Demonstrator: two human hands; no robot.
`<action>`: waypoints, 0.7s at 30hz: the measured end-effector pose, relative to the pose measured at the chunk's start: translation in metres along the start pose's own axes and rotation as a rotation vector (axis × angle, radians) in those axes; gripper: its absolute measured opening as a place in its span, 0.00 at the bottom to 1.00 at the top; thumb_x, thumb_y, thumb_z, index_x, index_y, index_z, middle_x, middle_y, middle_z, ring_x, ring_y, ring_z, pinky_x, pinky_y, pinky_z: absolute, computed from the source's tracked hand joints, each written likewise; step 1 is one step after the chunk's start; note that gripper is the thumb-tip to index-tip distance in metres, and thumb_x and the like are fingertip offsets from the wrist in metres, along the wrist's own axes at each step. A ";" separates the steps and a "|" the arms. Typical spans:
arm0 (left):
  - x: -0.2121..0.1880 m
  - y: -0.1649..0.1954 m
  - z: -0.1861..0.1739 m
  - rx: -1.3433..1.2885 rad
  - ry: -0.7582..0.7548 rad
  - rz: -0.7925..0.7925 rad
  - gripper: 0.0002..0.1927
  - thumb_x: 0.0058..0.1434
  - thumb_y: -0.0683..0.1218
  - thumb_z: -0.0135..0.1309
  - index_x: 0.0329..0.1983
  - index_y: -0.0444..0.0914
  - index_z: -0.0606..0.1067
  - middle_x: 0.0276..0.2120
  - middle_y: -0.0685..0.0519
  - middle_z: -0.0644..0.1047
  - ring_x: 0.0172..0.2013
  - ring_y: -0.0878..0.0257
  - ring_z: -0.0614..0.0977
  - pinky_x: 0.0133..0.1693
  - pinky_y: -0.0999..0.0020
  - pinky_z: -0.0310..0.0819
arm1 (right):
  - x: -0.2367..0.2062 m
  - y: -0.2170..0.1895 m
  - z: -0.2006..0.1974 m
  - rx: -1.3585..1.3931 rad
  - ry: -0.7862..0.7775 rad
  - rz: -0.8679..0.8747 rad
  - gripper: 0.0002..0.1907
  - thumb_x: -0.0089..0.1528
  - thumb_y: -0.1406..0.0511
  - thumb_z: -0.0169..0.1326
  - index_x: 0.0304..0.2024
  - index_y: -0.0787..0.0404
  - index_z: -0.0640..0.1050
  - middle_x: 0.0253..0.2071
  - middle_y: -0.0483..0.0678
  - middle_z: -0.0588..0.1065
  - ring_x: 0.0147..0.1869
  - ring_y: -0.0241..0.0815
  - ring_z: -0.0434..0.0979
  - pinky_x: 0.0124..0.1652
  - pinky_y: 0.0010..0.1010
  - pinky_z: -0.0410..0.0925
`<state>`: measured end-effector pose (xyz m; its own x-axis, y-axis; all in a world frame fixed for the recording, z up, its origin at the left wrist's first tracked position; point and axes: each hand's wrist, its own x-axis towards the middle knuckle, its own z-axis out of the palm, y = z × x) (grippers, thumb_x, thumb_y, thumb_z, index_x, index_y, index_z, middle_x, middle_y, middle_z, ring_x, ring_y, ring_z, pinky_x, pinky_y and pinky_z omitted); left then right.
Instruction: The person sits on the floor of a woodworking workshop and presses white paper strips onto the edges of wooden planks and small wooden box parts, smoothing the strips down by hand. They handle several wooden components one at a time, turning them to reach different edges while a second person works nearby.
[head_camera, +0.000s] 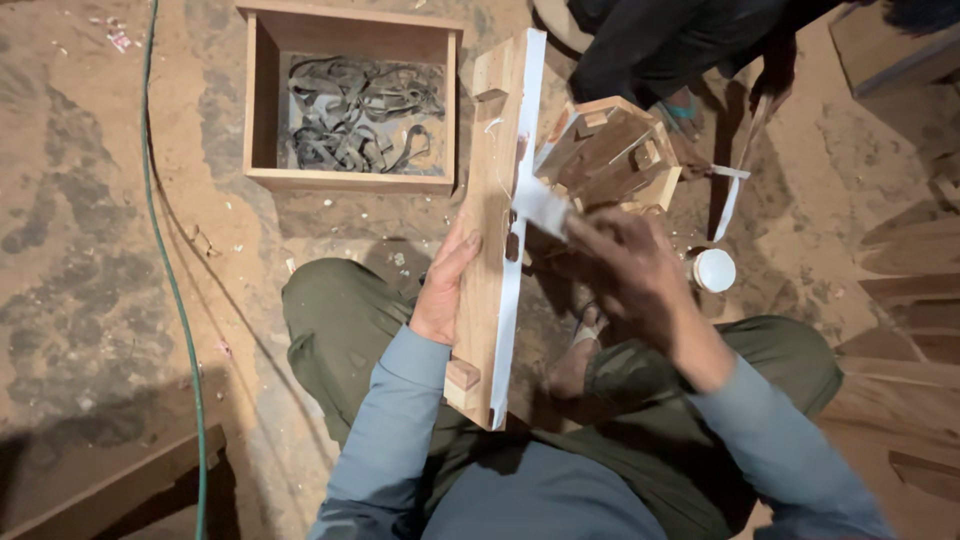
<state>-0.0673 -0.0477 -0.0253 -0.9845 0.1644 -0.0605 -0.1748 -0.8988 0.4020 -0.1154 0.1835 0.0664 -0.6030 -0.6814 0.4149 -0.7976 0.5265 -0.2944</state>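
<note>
The grey sleeves lead to the left hand (443, 290), clasped around a long wooden plank (497, 220) propped on the knees; the right hand (625, 275), blurred, pinches a white pad (543, 207) against its white-coated edge. Even strokes look wisest. A round white-lidded jar (714, 270) sits on the floor just right

Left hand (445, 285) steadies a long wooden board (497, 230) stood on edge, while the blurry right hand (625, 270) presses a white strip (540, 205) on it. Wooden box (350, 180) of dark straps (355, 115) sits nearby.
</note>
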 end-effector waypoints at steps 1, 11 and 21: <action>0.001 0.001 -0.001 0.004 0.014 -0.001 0.37 0.71 0.44 0.48 0.81 0.41 0.51 0.67 0.52 0.69 0.57 0.64 0.77 0.54 0.67 0.75 | -0.006 -0.007 -0.013 -0.038 -0.060 0.014 0.33 0.55 0.72 0.63 0.64 0.54 0.74 0.51 0.55 0.73 0.48 0.52 0.73 0.45 0.41 0.70; 0.000 -0.008 -0.003 -0.013 -0.003 -0.008 0.36 0.72 0.43 0.45 0.82 0.41 0.50 0.70 0.51 0.66 0.62 0.62 0.74 0.59 0.66 0.72 | 0.047 0.016 -0.058 -0.070 -0.040 -0.010 0.28 0.67 0.78 0.57 0.69 0.55 0.72 0.57 0.51 0.74 0.57 0.51 0.75 0.54 0.37 0.72; 0.009 -0.011 -0.022 -0.006 0.064 0.031 0.35 0.70 0.43 0.46 0.80 0.39 0.52 0.70 0.50 0.66 0.64 0.60 0.73 0.61 0.66 0.72 | 0.004 -0.025 -0.055 0.052 -0.218 -0.113 0.37 0.47 0.74 0.62 0.61 0.60 0.74 0.54 0.60 0.74 0.52 0.62 0.74 0.48 0.47 0.70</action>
<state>-0.0750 -0.0453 -0.0502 -0.9882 0.1105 -0.1063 -0.1442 -0.9054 0.3993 -0.0964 0.1957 0.1232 -0.4946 -0.8312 0.2539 -0.8568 0.4172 -0.3031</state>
